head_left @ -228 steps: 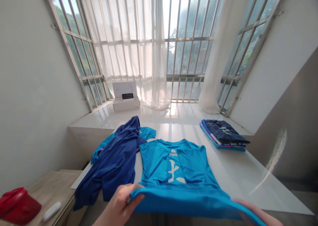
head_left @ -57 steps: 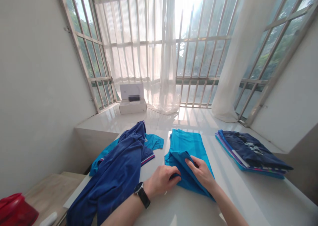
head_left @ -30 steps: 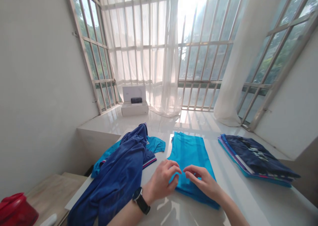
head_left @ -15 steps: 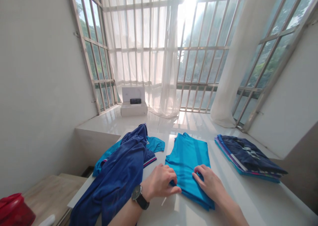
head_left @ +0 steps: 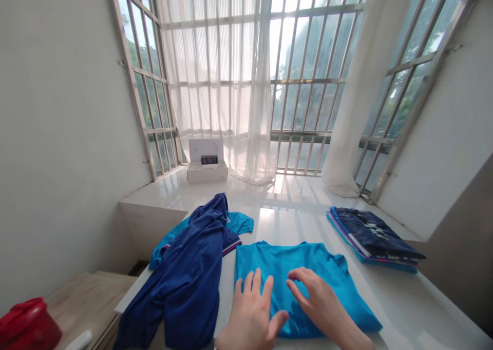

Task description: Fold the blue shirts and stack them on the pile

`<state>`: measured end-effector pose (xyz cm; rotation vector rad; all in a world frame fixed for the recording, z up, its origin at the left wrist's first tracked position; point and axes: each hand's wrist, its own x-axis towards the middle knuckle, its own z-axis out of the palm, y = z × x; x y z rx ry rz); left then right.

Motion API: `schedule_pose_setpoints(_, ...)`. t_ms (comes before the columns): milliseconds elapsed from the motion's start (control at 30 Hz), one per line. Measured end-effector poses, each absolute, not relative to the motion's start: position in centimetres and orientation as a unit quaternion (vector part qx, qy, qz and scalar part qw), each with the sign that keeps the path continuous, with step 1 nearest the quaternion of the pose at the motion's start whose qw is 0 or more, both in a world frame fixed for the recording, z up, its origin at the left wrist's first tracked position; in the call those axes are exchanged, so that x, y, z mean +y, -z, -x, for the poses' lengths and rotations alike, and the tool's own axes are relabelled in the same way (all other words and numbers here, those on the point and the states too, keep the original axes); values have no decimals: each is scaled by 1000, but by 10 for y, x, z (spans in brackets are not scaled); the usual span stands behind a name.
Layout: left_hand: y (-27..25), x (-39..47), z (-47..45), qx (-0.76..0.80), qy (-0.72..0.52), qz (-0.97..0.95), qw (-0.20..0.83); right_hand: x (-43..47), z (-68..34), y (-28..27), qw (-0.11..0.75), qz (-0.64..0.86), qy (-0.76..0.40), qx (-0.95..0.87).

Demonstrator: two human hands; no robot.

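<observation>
Folded: stack (head_left: 372, 235), right of surface (head_left: 419, 309). Part-folded, seemingly: blue shirt (head_left: 281, 260), on surface under left hand (head_left: 254, 311), fingers (head_left: 256, 282) spread, and right hand (head_left: 316, 296), loosely curled; apparently gripping nothing. Unfolded: navy garment (head_left: 192, 265), blue garment (head_left: 242, 222) beneath.

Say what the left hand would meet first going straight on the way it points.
Most likely the bright blue folded cloth shirt: the left hand is over it, pointing toward its far edge. Whether the hand touches the cloth or hovers is unclear.
</observation>
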<state>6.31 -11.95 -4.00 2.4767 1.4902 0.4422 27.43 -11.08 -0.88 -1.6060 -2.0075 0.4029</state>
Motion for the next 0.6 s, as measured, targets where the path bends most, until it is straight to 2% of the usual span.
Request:
schedule_pose_setpoints(67, 62, -133, -70, 490, -125, -853, 127, -107, -311, 17, 277, 613, -87, -735)
schedule_pose_setpoints(167, 73, -136, -71, 457, -124, -874, 108, -107, -365, 38, 235, 638, -67, -730)
schedule_pose_setpoints(400, 9, -65, -59, 336, -102, -931, 98, -139, -395, 62, 160, 691, -2, -704)
schedule_pose_setpoints(500, -3, -54, -73, 368, -85, -923, 80, -151, -387, 64, 115, 672, 24, -731)
schedule_pose_setpoints(600, 8, -74, -94, 444, -108, -884, 94, -161, -379, 63, 81, 658, 21, -748)
